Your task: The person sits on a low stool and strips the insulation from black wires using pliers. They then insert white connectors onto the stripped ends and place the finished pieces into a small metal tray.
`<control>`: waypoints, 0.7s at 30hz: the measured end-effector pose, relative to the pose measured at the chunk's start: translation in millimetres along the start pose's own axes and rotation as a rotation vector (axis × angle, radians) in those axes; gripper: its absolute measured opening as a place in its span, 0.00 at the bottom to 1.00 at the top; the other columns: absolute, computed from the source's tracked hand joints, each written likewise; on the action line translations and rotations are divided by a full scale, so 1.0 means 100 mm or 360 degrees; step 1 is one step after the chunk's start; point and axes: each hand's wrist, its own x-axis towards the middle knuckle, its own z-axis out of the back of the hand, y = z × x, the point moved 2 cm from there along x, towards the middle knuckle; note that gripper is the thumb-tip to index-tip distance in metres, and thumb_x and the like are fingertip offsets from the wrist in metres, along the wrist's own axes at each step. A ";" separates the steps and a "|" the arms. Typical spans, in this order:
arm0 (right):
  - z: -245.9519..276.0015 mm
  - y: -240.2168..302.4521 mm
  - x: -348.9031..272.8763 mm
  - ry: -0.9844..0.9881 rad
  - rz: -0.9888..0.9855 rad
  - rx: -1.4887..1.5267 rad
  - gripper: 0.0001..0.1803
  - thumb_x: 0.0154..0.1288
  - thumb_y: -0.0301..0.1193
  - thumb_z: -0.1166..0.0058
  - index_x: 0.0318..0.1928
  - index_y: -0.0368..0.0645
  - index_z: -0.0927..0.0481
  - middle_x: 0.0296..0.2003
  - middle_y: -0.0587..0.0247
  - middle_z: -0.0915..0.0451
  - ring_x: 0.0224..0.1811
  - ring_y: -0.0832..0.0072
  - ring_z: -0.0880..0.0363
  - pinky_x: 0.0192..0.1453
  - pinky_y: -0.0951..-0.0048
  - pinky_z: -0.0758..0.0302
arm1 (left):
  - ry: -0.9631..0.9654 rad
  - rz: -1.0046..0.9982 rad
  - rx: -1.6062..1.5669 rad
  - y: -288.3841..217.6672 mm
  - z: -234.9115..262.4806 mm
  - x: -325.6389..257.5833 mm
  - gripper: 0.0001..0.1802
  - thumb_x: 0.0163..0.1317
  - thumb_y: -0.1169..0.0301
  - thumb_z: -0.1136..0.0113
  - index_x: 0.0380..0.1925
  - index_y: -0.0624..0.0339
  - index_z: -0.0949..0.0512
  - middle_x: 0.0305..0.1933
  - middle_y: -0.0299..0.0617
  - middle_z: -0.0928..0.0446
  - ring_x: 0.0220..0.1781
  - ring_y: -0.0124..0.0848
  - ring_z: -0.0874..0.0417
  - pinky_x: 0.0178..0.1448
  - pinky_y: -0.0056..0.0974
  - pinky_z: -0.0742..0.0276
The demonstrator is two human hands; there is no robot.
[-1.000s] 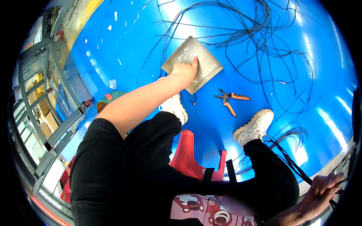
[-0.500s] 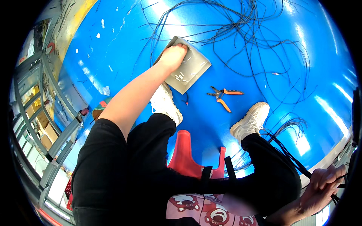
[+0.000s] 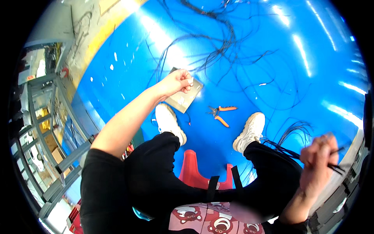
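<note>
Above a shallow grey tray [image 3: 180, 103], my left hand [image 3: 176, 83] is closed with the fingertips pinched. A small whitish piece [image 3: 191, 81] shows at those fingertips, too small to make out exactly. The hand hides part of the tray's inside. Out at the right, my right hand [image 3: 317, 160] is closed around a bundle of black cables [image 3: 286, 150], whose ends stick out past the fist. The hand is slightly blurred. Wire strippers [image 3: 215, 112] with orange handles lie spread on the blue floor to the right of the tray.
A tangle of black cables [image 3: 222, 48] spreads over the far floor. My two white shoes [image 3: 251, 130] flank the strippers. Between my legs is a red plastic stool [image 3: 189, 167]. Metal shelving [image 3: 48, 128] stands along the left, and small white scraps [image 3: 112, 67] dot the floor.
My left hand has come up out of the tray, with a whitish piece now at the fingertips. My right hand has risen and moved inward with the cables. The view has shifted.
</note>
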 end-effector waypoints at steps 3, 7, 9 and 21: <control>-0.12 0.16 -0.11 0.0070 0.0057 0.0076 0.07 0.69 0.27 0.48 0.44 0.38 0.24 0.30 0.66 0.22 0.23 0.86 0.34 0.26 0.83 0.37 | 0.0053 -0.0340 -0.0267 -0.86 -0.39 -0.44 0.05 0.67 0.70 0.43 0.36 0.57 0.29 0.33 0.32 0.25 0.31 0.19 0.25 0.36 0.25 0.28; -0.25 0.37 -0.08 0.0381 0.0117 -0.0175 0.09 0.70 0.30 0.50 0.34 0.37 0.22 0.28 0.71 0.26 0.31 0.86 0.34 0.34 0.81 0.36 | 0.0034 -0.0533 -0.0414 -1.68 -1.13 -1.27 0.08 0.66 0.70 0.42 0.42 0.58 0.27 0.33 0.32 0.25 0.28 0.18 0.25 0.34 0.23 0.28; -0.25 0.36 -0.08 0.0451 0.0272 -0.0052 0.12 0.71 0.33 0.51 0.33 0.37 0.23 0.26 0.71 0.27 0.30 0.85 0.34 0.35 0.78 0.34 | 0.0182 -0.0730 -0.0500 -1.81 -1.41 -1.49 0.08 0.66 0.69 0.42 0.43 0.58 0.25 0.35 0.33 0.22 0.32 0.19 0.22 0.37 0.26 0.24; -0.17 0.34 -0.19 0.0557 0.0464 0.0009 0.14 0.70 0.38 0.49 0.30 0.42 0.22 0.18 0.77 0.34 0.22 0.87 0.42 0.26 0.78 0.43 | 0.0287 -0.1026 -0.1048 -1.77 -2.18 -1.68 0.06 0.64 0.71 0.40 0.39 0.59 0.24 0.37 0.37 0.22 0.33 0.20 0.22 0.38 0.24 0.22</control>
